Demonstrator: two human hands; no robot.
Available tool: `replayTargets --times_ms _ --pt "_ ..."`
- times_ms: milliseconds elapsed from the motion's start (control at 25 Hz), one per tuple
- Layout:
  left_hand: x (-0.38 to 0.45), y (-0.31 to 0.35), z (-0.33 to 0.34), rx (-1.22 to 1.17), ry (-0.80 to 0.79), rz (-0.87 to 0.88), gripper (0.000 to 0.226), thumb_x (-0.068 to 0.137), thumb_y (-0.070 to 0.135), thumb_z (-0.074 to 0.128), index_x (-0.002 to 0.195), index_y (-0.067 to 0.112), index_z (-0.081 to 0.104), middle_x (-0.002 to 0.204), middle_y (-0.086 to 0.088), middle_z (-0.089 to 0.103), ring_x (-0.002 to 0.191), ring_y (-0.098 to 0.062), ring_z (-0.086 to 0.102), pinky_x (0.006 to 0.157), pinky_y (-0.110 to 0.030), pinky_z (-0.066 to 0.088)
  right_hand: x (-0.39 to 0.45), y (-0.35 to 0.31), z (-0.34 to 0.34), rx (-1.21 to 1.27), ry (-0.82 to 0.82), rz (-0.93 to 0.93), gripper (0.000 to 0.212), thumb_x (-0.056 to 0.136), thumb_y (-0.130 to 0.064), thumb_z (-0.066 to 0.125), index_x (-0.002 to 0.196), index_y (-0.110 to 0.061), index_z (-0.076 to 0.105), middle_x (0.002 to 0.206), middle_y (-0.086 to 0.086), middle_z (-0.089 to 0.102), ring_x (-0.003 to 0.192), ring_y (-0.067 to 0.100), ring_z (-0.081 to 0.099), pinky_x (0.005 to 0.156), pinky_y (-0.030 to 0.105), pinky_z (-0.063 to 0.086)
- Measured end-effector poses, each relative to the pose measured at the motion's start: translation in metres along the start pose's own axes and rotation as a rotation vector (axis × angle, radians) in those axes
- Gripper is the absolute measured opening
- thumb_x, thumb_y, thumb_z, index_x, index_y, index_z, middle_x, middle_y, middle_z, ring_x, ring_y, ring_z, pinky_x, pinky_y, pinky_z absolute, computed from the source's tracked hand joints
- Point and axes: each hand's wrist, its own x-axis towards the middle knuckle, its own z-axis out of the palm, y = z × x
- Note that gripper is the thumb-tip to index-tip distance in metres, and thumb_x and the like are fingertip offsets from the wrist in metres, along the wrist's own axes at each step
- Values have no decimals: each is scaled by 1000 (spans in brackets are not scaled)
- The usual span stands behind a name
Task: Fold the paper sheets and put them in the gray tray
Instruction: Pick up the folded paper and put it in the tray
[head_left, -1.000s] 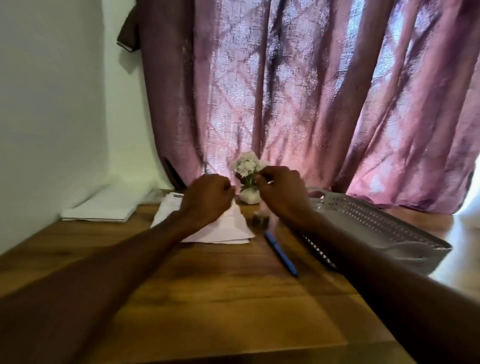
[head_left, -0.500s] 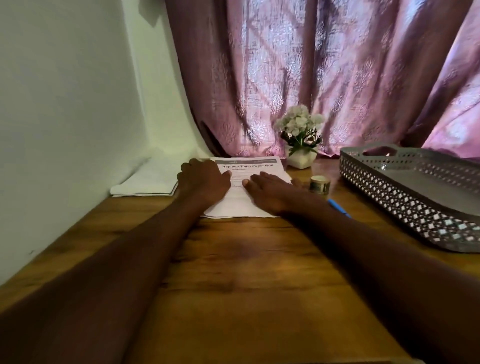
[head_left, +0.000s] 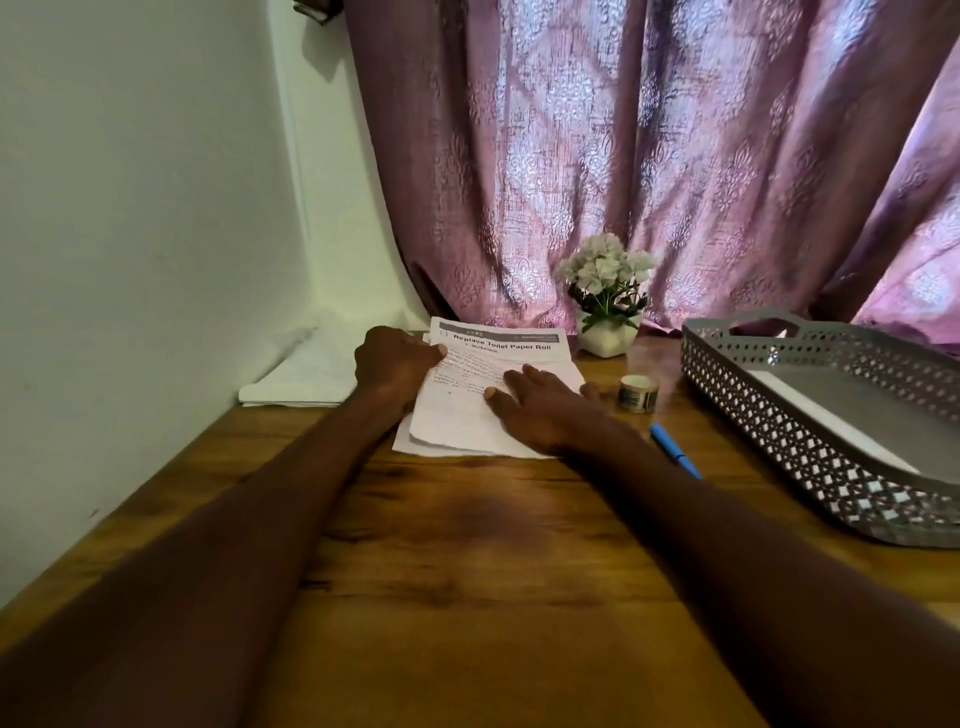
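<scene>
Two hands rest on the sheets (head_left: 470, 415) at frame centre: left hand (head_left: 395, 364) curled, pinching the top sheet's left edge, right hand (head_left: 545, 410) spread flat. Gray tray (head_left: 810, 431) sits at right on the bench (head_left: 467, 571).

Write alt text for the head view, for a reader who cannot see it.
Both hands work a printed paper sheet on a wooden table: the left hand grips its left edge, the right hand lies flat on it. To the right are a tape roll, a blue pen and the gray tray.
</scene>
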Motion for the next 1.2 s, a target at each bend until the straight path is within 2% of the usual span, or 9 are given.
replayTargets --times_ms 120,280,440,560,640,800,960,1080,1200 --pt "1 0 0 -116 -26 -1 23 77 19 90 73 8 70 93 -15 78 91 -34 75 89 -45 60 1 0 2 33 58 4 73 99 -71 19 158 -30 27 171 -1 18 157 20 15 120 66 2" --pt "12 3 -6 -401 -164 -74 14 85 0 73 98 -5 72 95 -20 78 93 -42 75 87 -50 62 4 3 -4 61 248 -3 66 99 -66 33 154 -28 35 165 -4 34 151 22 33 119 64 13" --pt "19 8 -20 -503 -262 -63 43 80 -14 52 116 0 71 104 -19 77 96 -40 74 78 -40 62 1 5 -13 169 481 -46 55 100 -54 45 147 -25 47 149 0 54 136 24 50 113 49 38" --pt "19 16 -34 -525 -247 -34 62 78 -19 42 132 1 63 122 -24 71 111 -43 68 98 -48 56 -4 10 -23 377 619 -93 48 102 -45 51 143 -21 51 137 2 61 127 23 55 104 39 45" --pt "12 17 -43 -586 -283 -43 68 75 -18 38 137 2 58 127 -26 69 116 -47 66 101 -56 53 -6 13 -33 620 693 -106 44 102 -39 56 142 -20 53 127 -3 66 113 18 62 93 31 47" --pt "-7 10 -45 -693 -462 -94 74 63 0 51 137 -1 55 130 -29 66 119 -53 62 108 -69 43 -7 16 -49 1179 565 91 58 94 -19 73 147 -14 49 101 1 71 96 20 67 88 42 56" --pt "-8 15 -40 -800 -643 -170 51 90 17 61 139 5 60 135 -26 65 129 -48 58 114 -63 40 -6 17 -51 1577 500 142 69 81 16 72 143 -6 49 109 16 70 105 40 70 94 59 56" --pt "1 13 -43 -733 -601 -97 44 98 27 65 137 6 63 133 -25 67 124 -48 63 112 -64 42 -3 23 -53 1704 393 138 78 81 15 73 147 -13 43 125 21 69 107 45 70 93 68 53" --pt "6 8 -45 -700 -546 1 40 96 9 63 135 5 62 130 -26 68 118 -49 66 109 -66 44 -2 28 -53 1709 350 137 64 83 6 76 139 -10 52 123 23 70 104 45 71 93 67 54"
